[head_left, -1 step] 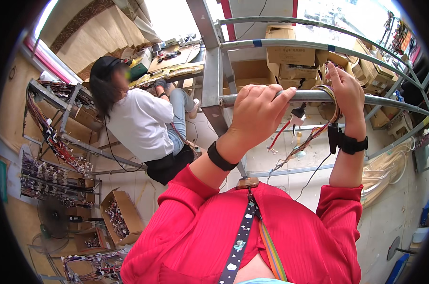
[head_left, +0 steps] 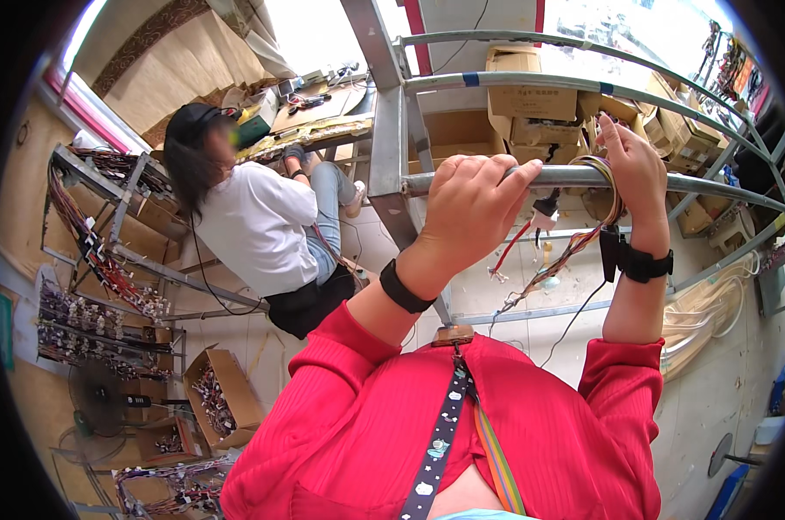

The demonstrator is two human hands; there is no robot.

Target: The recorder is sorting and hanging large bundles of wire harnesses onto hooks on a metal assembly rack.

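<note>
My left hand [head_left: 470, 204] is closed around a horizontal grey metal pipe [head_left: 722, 185] of a rack frame in front of me. My right hand [head_left: 635, 165] is just to its right on the same pipe, its fingers holding a coiled bundle of multicoloured wires [head_left: 607, 178] that loops over the pipe. Loose wire ends with small connectors [head_left: 540, 260] hang down below the pipe between my two hands. Both wrists carry black bands, and my sleeves are red.
A person in a white shirt [head_left: 254, 225] sits at the left by a workbench. Racks hung with wire harnesses [head_left: 97, 260] stand at far left. Cardboard boxes [head_left: 531, 104] are stacked behind the pipe frame. An open box of wires [head_left: 219, 399] lies on the floor.
</note>
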